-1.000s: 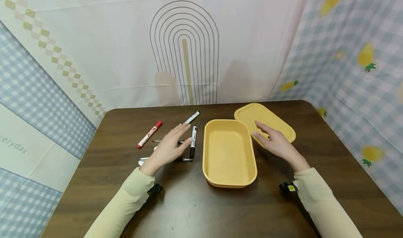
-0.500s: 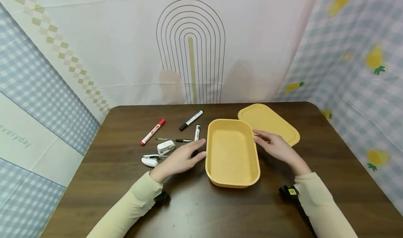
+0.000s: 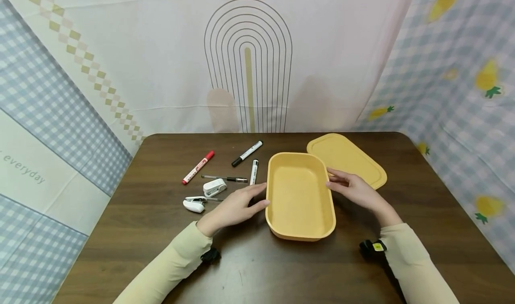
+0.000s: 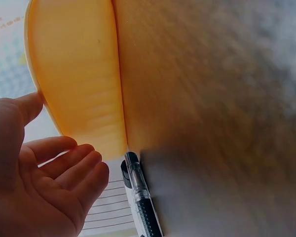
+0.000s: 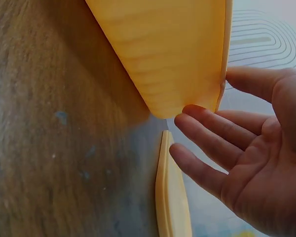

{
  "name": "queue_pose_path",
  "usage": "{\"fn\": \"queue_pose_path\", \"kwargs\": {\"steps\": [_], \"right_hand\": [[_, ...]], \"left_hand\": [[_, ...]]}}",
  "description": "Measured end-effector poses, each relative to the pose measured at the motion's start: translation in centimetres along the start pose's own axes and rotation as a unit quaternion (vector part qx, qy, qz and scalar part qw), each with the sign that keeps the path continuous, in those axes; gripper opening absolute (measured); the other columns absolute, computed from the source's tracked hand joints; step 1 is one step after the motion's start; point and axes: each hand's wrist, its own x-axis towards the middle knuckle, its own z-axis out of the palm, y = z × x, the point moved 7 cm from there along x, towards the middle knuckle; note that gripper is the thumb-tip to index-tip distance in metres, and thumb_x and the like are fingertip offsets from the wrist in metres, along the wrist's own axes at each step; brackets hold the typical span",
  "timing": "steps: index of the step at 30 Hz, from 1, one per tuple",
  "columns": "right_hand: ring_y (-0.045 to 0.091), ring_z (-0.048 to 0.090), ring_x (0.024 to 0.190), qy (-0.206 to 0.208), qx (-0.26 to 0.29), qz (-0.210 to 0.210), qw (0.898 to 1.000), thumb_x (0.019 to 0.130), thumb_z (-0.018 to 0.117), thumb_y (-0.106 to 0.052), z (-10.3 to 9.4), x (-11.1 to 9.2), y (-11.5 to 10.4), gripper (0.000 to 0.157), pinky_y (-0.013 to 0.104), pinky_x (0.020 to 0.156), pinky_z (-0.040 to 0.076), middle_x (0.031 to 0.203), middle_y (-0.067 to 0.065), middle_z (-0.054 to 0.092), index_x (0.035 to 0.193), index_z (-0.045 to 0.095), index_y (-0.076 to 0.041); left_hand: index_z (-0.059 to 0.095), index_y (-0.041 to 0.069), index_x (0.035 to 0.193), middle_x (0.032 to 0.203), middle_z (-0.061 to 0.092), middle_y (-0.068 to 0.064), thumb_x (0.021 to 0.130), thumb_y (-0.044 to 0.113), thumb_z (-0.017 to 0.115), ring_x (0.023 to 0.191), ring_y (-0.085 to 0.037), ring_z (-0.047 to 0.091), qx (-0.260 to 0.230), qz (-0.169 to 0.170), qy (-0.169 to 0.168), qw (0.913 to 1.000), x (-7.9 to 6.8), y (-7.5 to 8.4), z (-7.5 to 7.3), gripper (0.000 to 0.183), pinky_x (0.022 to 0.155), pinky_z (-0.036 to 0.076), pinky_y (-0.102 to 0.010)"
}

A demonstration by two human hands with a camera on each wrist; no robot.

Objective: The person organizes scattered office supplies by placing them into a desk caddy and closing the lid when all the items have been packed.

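Note:
A yellow rectangular box (image 3: 300, 196) without its lid on sits on the dark wooden table, nothing inside it. My left hand (image 3: 237, 206) is at its left side, thumb and fingertips right at the rim; in the left wrist view the fingers (image 4: 71, 163) are loosely bent beside the outer wall. On the opposite side, my right hand (image 3: 358, 192) touches the rim with its thumb, while its fingers (image 5: 207, 133) extend along the outside of the box. The matching yellow lid (image 3: 350, 158) lies flat behind the right hand.
Left of the box lie a red marker (image 3: 198, 167), a black-capped marker (image 3: 247, 154), another marker (image 3: 254, 172) and a black pen (image 3: 225, 178). A white stapler (image 3: 214, 187) and a white staple-remover-like tool (image 3: 195, 204) lie nearer. Patterned cloth (image 3: 173, 62) hangs behind the table.
My left hand has moved right from over the pens to the box's left rim, uncovering the white stapler. My right hand has come in from over the lid to the right rim.

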Motion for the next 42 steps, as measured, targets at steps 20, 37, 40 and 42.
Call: {"fn": "queue_pose_path", "kwargs": {"steps": [20, 37, 40, 42], "right_hand": [[0.034, 0.06, 0.122, -0.031, 0.175, 0.029, 0.984, 0.1, 0.066, -0.026, 0.4, -0.3, 1.8, 0.071, 0.036, 0.091, 0.055, 0.147, 0.031, 0.044, 0.157, 0.031, -0.001], [0.03, 0.058, 0.124, -0.013, 0.13, 0.038, 0.991, 0.097, 0.069, -0.033, 0.2, -0.2, 1.9, 0.071, 0.028, 0.092, 0.053, 0.144, 0.023, 0.052, 0.155, 0.038, -0.007], [0.028, 0.059, 0.124, -0.013, 0.128, 0.038, 0.991, 0.097, 0.069, -0.034, 0.2, -0.2, 1.9, 0.071, 0.028, 0.092, 0.053, 0.145, 0.023, 0.051, 0.155, 0.037, -0.007], [0.028, 0.058, 0.125, -0.012, 0.127, 0.038, 0.991, 0.097, 0.069, -0.034, 0.2, -0.2, 1.9, 0.071, 0.028, 0.092, 0.052, 0.146, 0.023, 0.05, 0.155, 0.038, -0.007]], "left_hand": [[0.042, 0.003, 0.152, 0.153, 0.045, -0.011, 0.106, 0.043, 0.049, 0.141, -0.028, 0.043, -0.002, 0.016, -0.015, 0.9998, 1.1, 0.5, 0.3, 0.062, 0.115, 0.034, -0.041], [0.056, 0.004, 0.143, 0.143, 0.057, -0.014, 0.1, 0.033, 0.064, 0.133, -0.028, 0.052, 0.087, 0.034, -0.005, 0.9956, 0.4, -0.3, -2.0, 0.053, 0.11, 0.04, -0.045], [0.057, 0.005, 0.142, 0.141, 0.059, -0.012, 0.097, 0.028, 0.069, 0.131, -0.027, 0.055, 0.094, 0.021, 0.006, 0.9954, -0.1, -0.9, -2.8, 0.052, 0.107, 0.043, -0.045], [0.058, 0.005, 0.141, 0.139, 0.06, -0.011, 0.095, 0.027, 0.071, 0.129, -0.026, 0.056, 0.098, 0.012, 0.015, 0.995, -0.5, -1.4, -3.5, 0.052, 0.106, 0.044, -0.045]]}}
